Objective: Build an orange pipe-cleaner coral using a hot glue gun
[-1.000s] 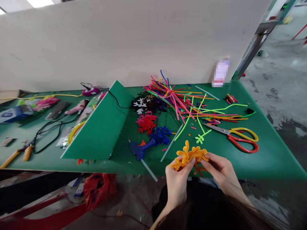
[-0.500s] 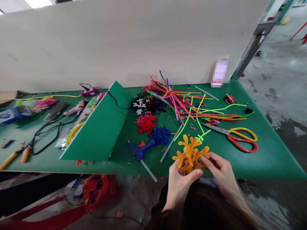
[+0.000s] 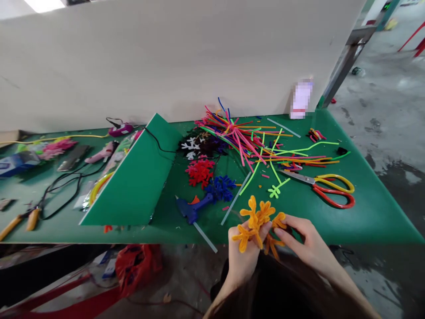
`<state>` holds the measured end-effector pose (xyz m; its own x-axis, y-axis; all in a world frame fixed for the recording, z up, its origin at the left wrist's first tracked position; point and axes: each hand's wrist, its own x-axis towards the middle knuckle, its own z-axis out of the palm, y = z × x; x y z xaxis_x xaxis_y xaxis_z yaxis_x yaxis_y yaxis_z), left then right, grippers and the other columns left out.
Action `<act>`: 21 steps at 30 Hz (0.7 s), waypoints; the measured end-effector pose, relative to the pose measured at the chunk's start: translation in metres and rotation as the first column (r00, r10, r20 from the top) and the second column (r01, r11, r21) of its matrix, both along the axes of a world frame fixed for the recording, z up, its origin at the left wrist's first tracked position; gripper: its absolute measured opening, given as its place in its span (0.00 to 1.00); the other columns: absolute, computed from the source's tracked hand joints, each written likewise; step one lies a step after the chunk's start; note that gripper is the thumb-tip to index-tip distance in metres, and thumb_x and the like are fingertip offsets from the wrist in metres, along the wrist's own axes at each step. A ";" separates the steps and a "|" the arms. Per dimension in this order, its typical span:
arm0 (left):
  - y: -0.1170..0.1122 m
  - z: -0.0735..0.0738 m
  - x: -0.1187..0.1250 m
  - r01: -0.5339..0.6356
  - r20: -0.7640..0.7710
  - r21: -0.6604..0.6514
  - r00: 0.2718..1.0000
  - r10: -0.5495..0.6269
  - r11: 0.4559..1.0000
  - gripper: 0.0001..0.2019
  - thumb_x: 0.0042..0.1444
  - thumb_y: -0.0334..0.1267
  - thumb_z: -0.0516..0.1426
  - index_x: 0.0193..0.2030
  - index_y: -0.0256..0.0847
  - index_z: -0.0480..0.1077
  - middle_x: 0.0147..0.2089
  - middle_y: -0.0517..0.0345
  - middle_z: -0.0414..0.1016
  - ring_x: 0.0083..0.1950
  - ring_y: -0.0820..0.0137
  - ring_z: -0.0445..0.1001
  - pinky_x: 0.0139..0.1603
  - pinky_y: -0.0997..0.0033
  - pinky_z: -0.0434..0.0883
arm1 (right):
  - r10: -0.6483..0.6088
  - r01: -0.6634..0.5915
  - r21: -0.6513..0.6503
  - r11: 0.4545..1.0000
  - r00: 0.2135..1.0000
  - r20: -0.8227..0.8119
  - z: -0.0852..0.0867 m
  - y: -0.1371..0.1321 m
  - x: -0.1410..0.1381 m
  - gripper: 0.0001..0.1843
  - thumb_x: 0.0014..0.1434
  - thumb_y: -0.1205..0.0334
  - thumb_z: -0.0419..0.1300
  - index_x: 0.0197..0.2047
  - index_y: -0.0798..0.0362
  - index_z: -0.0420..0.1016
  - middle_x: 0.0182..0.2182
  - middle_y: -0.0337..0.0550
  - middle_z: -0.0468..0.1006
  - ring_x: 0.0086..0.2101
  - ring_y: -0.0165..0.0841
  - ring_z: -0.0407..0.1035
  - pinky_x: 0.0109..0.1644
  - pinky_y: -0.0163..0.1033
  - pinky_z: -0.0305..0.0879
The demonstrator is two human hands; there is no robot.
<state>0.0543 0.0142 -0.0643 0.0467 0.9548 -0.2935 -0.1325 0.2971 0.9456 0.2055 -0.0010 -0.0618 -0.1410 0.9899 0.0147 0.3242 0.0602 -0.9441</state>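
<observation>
Orange fuzzy pipe-cleaner branches [image 3: 254, 217], shaped like coral or a snowflake, are between my two hands at the table's front edge. My left hand [image 3: 244, 252] is closed on them from below and the left. With thumb and fingers, my right hand [image 3: 303, 237] pinches an orange branch on the right side. Just beyond lies a small lime-green pipe-cleaner piece [image 3: 274, 191]. Scissors [image 3: 318, 186] with one yellow and one red handle rest to the right. A blue glue gun [image 3: 192, 208] with a clear glue stick lies to the left.
Behind my hands spreads a heap of colourful pipe cleaners [image 3: 235, 133]. Blue [image 3: 222, 188], red [image 3: 201, 172] and white branched pieces [image 3: 191, 146] lie beside a leaning green board [image 3: 133, 177]. Pliers [image 3: 33, 217] are far left; a pixelated upright object [image 3: 301, 99] leans on the wall.
The orange branches have come down closer to me and turned, with my left thumb now among them. The lime-green piece is more fully visible. The view has shifted slightly.
</observation>
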 end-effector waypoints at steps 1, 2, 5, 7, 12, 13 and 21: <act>0.000 0.000 0.001 -0.012 0.004 -0.009 1.000 0.012 1.000 0.08 0.44 0.41 0.69 0.25 0.41 0.77 0.27 0.54 0.80 0.31 0.62 0.77 0.32 0.65 0.74 | -0.006 0.006 0.011 1.000 1.000 0.012 0.002 0.000 0.001 0.13 0.64 0.53 0.54 0.34 0.53 0.72 0.29 0.41 0.74 0.30 0.33 0.66 0.34 0.35 0.63; 0.001 0.000 0.002 -0.021 0.006 -0.022 1.000 0.021 1.000 0.08 0.43 0.41 0.69 0.25 0.41 0.77 0.28 0.54 0.80 0.31 0.62 0.77 0.34 0.65 0.74 | -0.018 0.018 0.019 1.000 1.000 0.021 0.003 0.001 0.003 0.13 0.64 0.53 0.55 0.33 0.53 0.71 0.27 0.39 0.72 0.29 0.32 0.65 0.33 0.35 0.62; 0.002 0.000 0.002 0.012 0.000 -0.081 1.000 -0.012 0.997 0.10 0.41 0.42 0.70 0.26 0.40 0.77 0.30 0.53 0.81 0.32 0.61 0.78 0.36 0.64 0.75 | -0.053 0.053 -0.002 0.999 0.999 0.000 0.003 0.003 0.006 0.17 0.63 0.52 0.56 0.26 0.52 0.65 0.22 0.35 0.65 0.25 0.29 0.59 0.28 0.33 0.58; 0.004 0.001 -0.005 0.130 0.033 -0.124 0.991 -0.127 0.984 0.14 0.37 0.41 0.71 0.31 0.38 0.79 0.33 0.51 0.82 0.36 0.59 0.79 0.38 0.64 0.76 | -0.104 0.100 -0.050 0.994 0.993 -0.065 -0.002 0.004 0.009 0.18 0.62 0.51 0.56 0.25 0.52 0.63 0.21 0.34 0.62 0.24 0.28 0.57 0.27 0.33 0.56; 0.018 0.007 -0.037 0.365 0.270 -0.111 0.906 -0.325 0.925 0.37 0.24 0.46 0.75 0.48 0.40 0.77 0.49 0.46 0.80 0.51 0.55 0.77 0.53 0.63 0.71 | -0.063 0.050 -0.115 0.992 0.991 -0.118 -0.011 0.014 0.024 0.17 0.61 0.51 0.59 0.27 0.53 0.67 0.24 0.35 0.63 0.26 0.29 0.58 0.29 0.33 0.56; 0.022 0.007 -0.040 0.337 0.275 -0.144 0.917 -0.289 0.930 0.35 0.29 0.51 0.73 0.47 0.40 0.77 0.49 0.46 0.80 0.50 0.56 0.77 0.51 0.64 0.72 | -0.006 -0.004 -0.100 0.995 0.995 -0.101 -0.011 0.018 0.026 0.17 0.61 0.51 0.58 0.27 0.53 0.67 0.24 0.36 0.63 0.27 0.29 0.58 0.30 0.34 0.57; 0.029 -0.001 -0.016 0.298 0.029 -0.106 0.954 -0.297 0.949 0.18 0.49 0.50 0.65 0.34 0.34 0.78 0.31 0.54 0.80 0.31 0.66 0.76 0.35 0.71 0.71 | -0.070 0.069 -0.011 0.998 0.994 -0.088 -0.008 0.029 0.013 0.17 0.61 0.53 0.58 0.24 0.53 0.65 0.22 0.35 0.59 0.25 0.29 0.54 0.28 0.35 0.53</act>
